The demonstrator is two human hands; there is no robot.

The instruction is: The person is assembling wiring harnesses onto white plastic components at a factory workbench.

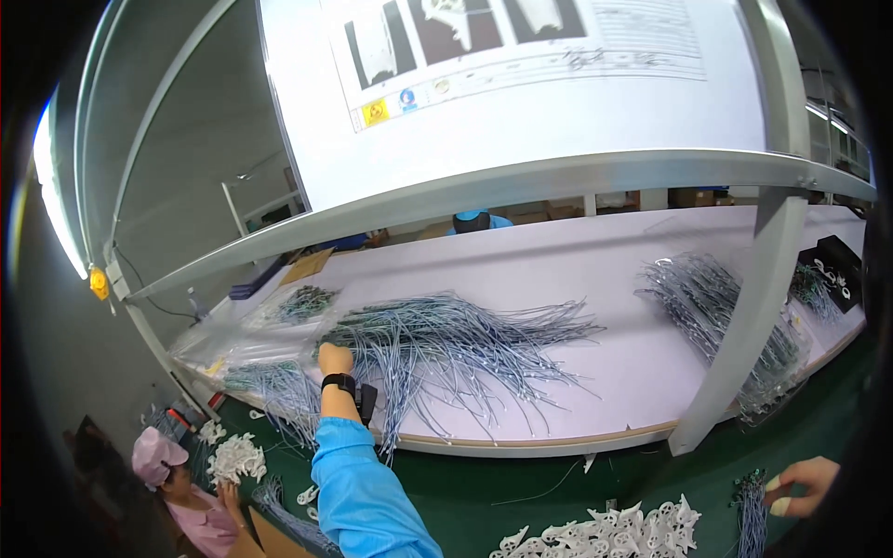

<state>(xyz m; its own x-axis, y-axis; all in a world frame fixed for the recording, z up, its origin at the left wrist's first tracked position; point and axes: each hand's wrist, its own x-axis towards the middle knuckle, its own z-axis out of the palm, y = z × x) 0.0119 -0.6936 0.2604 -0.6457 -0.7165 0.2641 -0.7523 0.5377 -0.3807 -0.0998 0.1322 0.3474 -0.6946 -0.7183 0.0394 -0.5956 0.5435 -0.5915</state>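
Note:
My left hand (336,358), in a blue sleeve with a black band and a small dark device at the wrist, is closed at the left end of a big pile of thin blue-grey wires (465,339) on the raised white shelf. Its fingertips are hidden among the strands. At the lower right my right hand (807,486) has thumb and forefinger apart, with nothing seen between them. Beside those fingertips a small bunch of wires (750,516) lies on the green bench. Left of it is a heap of white plastic parts (614,535).
A pale metal post (744,335) and crossbar (521,177) stand before the shelf (595,409). Bagged wires (712,312) lie right, near a black box (833,270). More wires (274,381) lie left. A person in a pink cap (158,456) works at the lower left, near white parts (236,459).

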